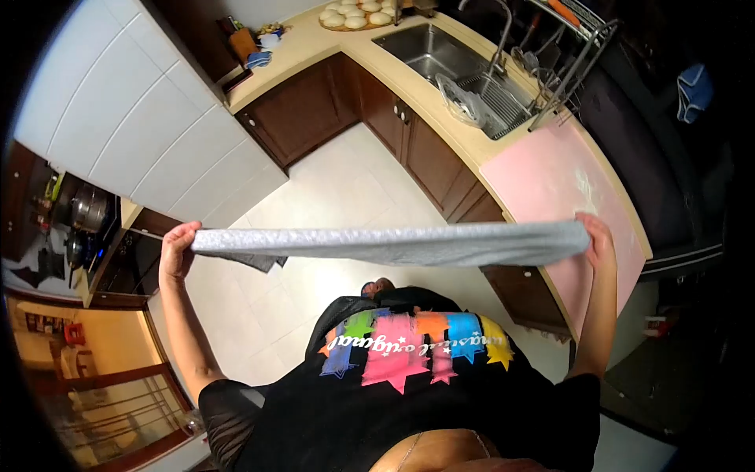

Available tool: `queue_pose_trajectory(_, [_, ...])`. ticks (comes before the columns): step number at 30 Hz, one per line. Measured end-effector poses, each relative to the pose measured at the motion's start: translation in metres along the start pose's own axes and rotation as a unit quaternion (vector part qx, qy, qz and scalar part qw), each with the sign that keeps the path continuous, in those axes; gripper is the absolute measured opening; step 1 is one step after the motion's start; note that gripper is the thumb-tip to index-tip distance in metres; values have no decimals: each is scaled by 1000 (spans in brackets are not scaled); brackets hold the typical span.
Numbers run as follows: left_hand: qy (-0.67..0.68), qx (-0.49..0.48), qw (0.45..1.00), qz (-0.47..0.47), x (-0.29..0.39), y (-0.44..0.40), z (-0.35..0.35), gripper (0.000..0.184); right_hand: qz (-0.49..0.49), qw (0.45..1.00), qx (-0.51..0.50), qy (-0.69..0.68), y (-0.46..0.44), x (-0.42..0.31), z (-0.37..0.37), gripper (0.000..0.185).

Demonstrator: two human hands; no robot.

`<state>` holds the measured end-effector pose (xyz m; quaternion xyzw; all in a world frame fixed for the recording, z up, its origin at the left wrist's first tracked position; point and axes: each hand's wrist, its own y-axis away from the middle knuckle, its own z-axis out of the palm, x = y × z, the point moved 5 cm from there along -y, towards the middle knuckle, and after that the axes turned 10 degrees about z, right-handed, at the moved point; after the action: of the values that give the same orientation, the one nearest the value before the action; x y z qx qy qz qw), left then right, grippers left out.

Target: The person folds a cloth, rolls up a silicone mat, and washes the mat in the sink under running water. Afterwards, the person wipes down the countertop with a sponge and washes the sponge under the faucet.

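One grey cloth (393, 242) hangs stretched above the pale floor (236, 307) between two hands, the left hand (179, 245) and the right hand (598, 237) each clenching one end in its fingers, with one pink mat (543, 173) and one two-basin sink (425, 55) at right.

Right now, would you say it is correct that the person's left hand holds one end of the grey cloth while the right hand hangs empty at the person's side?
Not quite: the head view shows the right hand gripping the cloth's other end. The left hand does hold one end of the grey cloth.
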<state>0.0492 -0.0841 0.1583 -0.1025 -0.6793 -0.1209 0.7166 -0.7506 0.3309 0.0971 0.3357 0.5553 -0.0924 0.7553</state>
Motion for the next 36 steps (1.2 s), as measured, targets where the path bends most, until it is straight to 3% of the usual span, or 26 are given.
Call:
queue_pose_trajectory(3, [-45, -61, 996, -54, 8, 27, 34, 40, 52, 993, -78, 71, 40, 6, 22, 41])
queue_pose_trajectory(5, [-109, -109, 982, -113, 3, 38, 42, 52, 104, 963, -56, 243, 47, 20, 15, 48])
queue_pose_trajectory(6, [-159, -130, 970, -129, -11, 38, 34, 57, 100, 962, -59, 245, 51, 21, 17, 48])
queue_pose_trajectory(8, [-274, -183, 929, -168, -18, 44, 34, 59, 186, 920, -53, 340, 65, 27, 21, 47])
queue_pose_trajectory(10, [-441, -249, 843, -180, -23, 55, 36, 49, 215, 913, -54, 343, 83, 25, 20, 43])
queue_pose_trajectory(13, [-405, -220, 848, -262, -38, 65, 27, 42, 265, 881, -73, 386, 97, 32, 15, 34])
queue_pose_trajectory(15, [-460, -167, 817, -305, -56, 66, 5, 38, 284, 856, -94, 422, 96, 45, 10, 29])
queue_pose_trajectory(16, [-460, -166, 816, -307, -67, 69, 1, 38, 328, 825, -68, 455, 90, 57, -2, 23])
queue_pose_trajectory(17, [-400, -147, 874, -232, -75, 67, 2, 37, 369, 791, -40, 486, 85, 66, -11, 19])
queue_pose_trajectory(18, [-335, -126, 921, -154, -80, 63, 4, 37, 369, 791, -42, 486, 83, 70, -8, 19])
queue_pose_trajectory(20, [-287, -83, 947, -116, -86, 57, 14, 28, 180, 939, -42, 291, 73, 61, 17, 17])
queue_pose_trajectory(21, [-250, -46, 954, -162, -90, 54, 20, 22, 177, 939, -42, 292, 65, 67, 21, 17])
queue_pose_trajectory(22, [-212, -10, 955, -207, -95, 53, 28, 18, 160, 975, -22, 151, 53, 74, 25, 18])
queue_pose_trajectory(23, [-210, 14, 960, -186, -98, 50, 45, 20, 138, 990, -2, 7, 42, 78, 28, 20])
queue_pose_trajectory(25, [-192, 11, 966, -170, -103, 42, 87, 18, 114, 993, 1, -38, 27, 77, 64, 27])
queue_pose_trajectory(27, [-103, -5, 977, -187, -116, 37, 142, 21, 155, 984, -5, -90, -10, 108, 77, 32])
queue_pose_trajectory(30, [31, -69, 974, -211, -146, 32, 240, 21, 91, 992, -84, -29, -13, 98, 183, 31])
queue_pose_trajectory(33, [18, -176, 954, -241, -133, 45, 343, 24, 51, 983, -175, 27, -31, 118, 271, 22])
queue_pose_trajectory(34, [24, -218, 946, -238, -120, 54, 372, 28, 77, 977, -191, 47, -12, 105, 306, 23])
queue_pose_trajectory(35, [113, -209, 943, -234, -115, 60, 397, 35, 45, 972, -220, 75, -13, 111, 330, 24])
queue_pose_trajectory(36, [200, -199, 932, -227, -111, 64, 410, 41, -106, 941, -228, 227, -8, 101, 344, 29])
